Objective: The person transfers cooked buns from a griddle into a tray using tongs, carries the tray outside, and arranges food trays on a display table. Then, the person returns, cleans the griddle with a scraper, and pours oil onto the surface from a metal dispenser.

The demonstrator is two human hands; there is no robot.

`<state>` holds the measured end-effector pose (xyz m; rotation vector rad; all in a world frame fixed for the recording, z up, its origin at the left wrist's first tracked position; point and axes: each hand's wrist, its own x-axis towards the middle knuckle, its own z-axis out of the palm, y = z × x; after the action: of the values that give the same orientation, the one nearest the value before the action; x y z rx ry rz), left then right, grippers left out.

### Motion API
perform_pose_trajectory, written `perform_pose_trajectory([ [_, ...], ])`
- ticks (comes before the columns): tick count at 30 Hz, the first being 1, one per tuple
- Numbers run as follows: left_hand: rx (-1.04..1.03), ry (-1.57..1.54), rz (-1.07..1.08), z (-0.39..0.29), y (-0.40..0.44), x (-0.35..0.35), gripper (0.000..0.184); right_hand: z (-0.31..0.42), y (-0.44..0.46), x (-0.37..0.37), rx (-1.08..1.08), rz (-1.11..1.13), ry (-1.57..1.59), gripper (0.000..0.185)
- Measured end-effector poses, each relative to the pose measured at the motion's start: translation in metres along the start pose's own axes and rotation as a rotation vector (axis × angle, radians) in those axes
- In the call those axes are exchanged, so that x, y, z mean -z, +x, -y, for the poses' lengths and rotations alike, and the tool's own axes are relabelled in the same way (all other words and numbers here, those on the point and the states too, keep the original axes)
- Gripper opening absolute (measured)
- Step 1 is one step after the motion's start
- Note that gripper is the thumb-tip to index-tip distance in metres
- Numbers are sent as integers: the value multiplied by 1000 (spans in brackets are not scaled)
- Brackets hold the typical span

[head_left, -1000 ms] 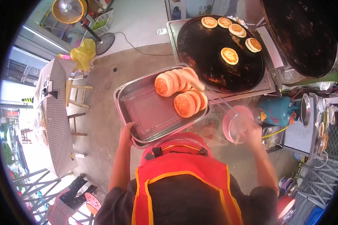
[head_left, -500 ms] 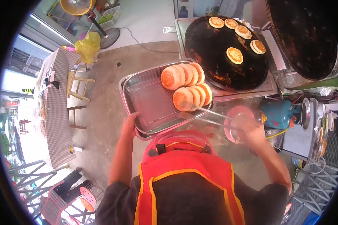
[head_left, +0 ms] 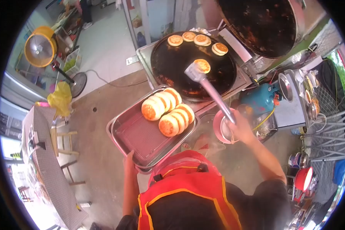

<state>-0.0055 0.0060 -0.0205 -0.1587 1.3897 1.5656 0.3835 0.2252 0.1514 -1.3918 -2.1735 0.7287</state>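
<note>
L hand held tray, just off griddle's near side; R hand held tongs, tips at bun on griddle, pinch unclear. Risks: weak pinch dropping it; tray tilt, held 1-handed, sliding other buns off.

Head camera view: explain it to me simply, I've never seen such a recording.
There is no machine arm here, just two bare hands. One camera worn on the head looks forward and down at them. The left hand holds the edge of a metal tray, where round breads lean in two overlapping rows. The right hand grips tongs, which reach over a round black griddle beside the nearest bread; whether they touch it, I can't tell. More breads lie toward the griddle's far side.
</note>
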Motion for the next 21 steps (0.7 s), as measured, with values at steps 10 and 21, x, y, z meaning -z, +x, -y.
perform_pose_trajectory([
  [10, -36, 128, 14, -6, -6, -4, 41, -137, 143, -37, -727, -2, 1268, 31],
  [21, -5, 18, -106, 2, -4, 8, 42, -189, 261, -59, -775, 31, 1494, 33],
])
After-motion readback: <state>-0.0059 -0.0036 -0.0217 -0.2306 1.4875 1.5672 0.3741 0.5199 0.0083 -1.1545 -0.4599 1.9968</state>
